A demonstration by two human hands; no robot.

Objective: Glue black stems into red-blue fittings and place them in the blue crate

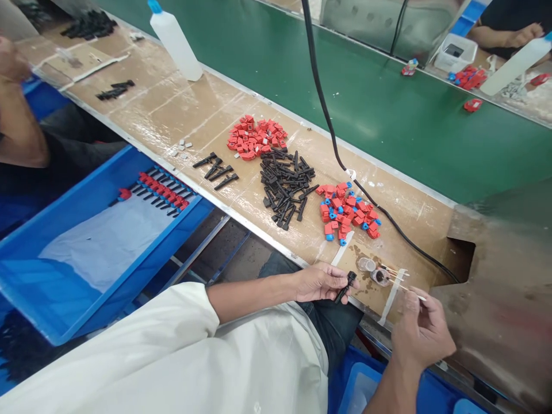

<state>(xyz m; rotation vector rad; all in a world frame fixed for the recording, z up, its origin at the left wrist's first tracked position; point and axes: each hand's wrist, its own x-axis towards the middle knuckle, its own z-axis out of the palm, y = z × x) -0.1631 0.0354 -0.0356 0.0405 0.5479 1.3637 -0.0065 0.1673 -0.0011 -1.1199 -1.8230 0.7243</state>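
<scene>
My left hand [321,283] pinches a black plastic part [346,287] between thumb and fingers, over the bench's front edge. In my right hand [420,330] is a thin, pale cotton-swab-like stick [414,292], which points left toward a small clear cup with dark contents [380,276]. Whether its tip touches the cup I cannot tell. Beside that cup stands another small clear cup [366,264]. A few more thin sticks [394,270] lie behind the cups. Nearby are a pile of red and blue pieces [347,211] and a heap of black parts [287,181].
Further left lie red pieces [254,137] and several separate black parts [218,171]. A white bottle [176,46] stands near the green belt [259,57]. A black cable [321,86] crosses the bench. At left sits a blue bin [56,322] with assembled parts. Other people's arms [19,126] show.
</scene>
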